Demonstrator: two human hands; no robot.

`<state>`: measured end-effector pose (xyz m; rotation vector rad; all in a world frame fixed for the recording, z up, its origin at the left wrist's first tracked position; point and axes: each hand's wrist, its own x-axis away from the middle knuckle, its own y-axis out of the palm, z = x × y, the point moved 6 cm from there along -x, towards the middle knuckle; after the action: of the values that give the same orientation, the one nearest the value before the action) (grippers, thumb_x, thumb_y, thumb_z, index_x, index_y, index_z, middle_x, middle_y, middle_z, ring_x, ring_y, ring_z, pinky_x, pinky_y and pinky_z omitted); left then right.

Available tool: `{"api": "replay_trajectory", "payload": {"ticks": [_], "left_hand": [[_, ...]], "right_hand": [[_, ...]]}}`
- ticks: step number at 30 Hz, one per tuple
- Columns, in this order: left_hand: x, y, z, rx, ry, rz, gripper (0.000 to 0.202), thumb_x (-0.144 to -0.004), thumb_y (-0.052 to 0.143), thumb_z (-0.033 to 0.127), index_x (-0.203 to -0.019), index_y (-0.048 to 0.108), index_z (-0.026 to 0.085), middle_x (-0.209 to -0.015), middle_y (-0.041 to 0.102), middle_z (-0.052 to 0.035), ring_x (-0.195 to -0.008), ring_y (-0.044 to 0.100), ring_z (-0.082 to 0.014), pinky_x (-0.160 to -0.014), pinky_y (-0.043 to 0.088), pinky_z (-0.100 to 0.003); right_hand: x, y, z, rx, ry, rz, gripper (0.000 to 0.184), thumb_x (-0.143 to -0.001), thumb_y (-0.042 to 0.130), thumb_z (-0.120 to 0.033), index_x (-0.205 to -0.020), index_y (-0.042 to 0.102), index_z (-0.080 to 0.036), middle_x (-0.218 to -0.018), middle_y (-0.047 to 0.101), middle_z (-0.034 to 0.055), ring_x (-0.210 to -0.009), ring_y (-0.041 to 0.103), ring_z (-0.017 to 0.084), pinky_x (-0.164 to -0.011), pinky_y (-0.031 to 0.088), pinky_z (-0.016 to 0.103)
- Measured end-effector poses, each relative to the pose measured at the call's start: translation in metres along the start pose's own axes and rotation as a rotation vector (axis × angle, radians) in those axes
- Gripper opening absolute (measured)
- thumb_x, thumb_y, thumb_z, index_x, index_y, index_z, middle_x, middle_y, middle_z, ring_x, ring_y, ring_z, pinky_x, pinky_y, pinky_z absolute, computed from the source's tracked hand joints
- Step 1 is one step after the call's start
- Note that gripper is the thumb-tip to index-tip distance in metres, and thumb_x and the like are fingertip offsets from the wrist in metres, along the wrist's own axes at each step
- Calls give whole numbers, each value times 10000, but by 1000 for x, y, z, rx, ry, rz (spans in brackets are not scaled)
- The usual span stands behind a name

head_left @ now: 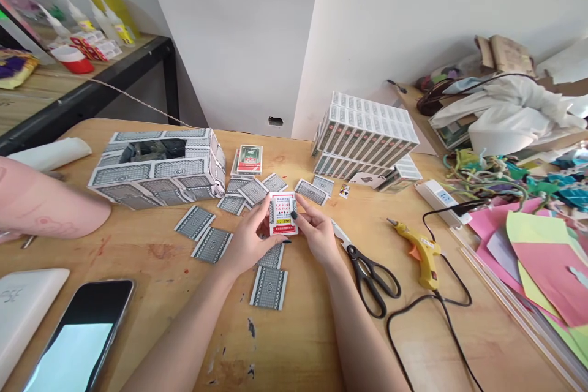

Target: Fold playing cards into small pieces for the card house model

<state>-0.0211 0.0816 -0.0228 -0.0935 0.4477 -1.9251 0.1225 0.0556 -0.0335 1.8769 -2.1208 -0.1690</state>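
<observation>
Between my left hand (252, 234) and my right hand (316, 229) is a white playing card (283, 213) with red print and a yellow patch. Fingers of both hands close on its two sides, above the table. Grey-backed playing cards (212, 244) lie scattered around and partly under my hands. A box covered in such cards (156, 168), open at the top, stands at the left. Behind my hands lies a green and red card pack (250, 160), on top of another. To the right of my right hand are black-handled scissors (372, 275), their blades partly hidden by it.
A stack of card packs (367, 128) stands at the back right. Further right are a yellow glue gun (422, 251) with its cord, a power strip (443, 202) and coloured paper (546, 257). A phone (82, 337) lies front left. Glue bottles (117, 24) stand on a side shelf.
</observation>
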Motion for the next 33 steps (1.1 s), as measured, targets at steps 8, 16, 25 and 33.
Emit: {"api": "replay_trajectory", "payload": {"ticks": [8, 16, 25, 33], "left_hand": [[1, 1, -6, -34, -29, 15, 765, -704, 662, 360, -1372, 308, 238, -1014, 564, -85, -863, 594, -200, -714, 526, -318], [2, 0, -6, -52, -24, 25, 739, -720, 648, 354, -1370, 312, 248, -967, 562, -63, -810, 586, -173, -682, 523, -294], [3, 0, -2, 47, -29, 23, 747, -704, 664, 348, -1359, 334, 207, -1012, 582, -89, -848, 606, -196, -700, 522, -302], [0, -12, -2, 236, -116, 241, 315, -808, 531, 331, -1074, 548, 164, -853, 622, -42, -763, 611, -147, -667, 503, -250]], "right_hand": [[1, 1, -3, 65, -18, -4, 663, -736, 622, -411, -1323, 429, -172, -798, 715, 15, -707, 642, 175, -750, 512, 355], [1, 1, -3, 67, -22, -17, 646, -742, 617, -398, -1322, 431, -185, -785, 711, 2, -700, 637, 162, -746, 509, 328], [1, 1, -3, 40, -20, -24, 635, -748, 620, -367, -1325, 427, -188, -795, 703, 4, -690, 620, 153, -716, 504, 313], [2, 7, -4, 44, -26, -67, 605, -740, 626, -362, -1297, 461, -193, -688, 657, -24, -616, 564, 132, -652, 464, 278]]}}
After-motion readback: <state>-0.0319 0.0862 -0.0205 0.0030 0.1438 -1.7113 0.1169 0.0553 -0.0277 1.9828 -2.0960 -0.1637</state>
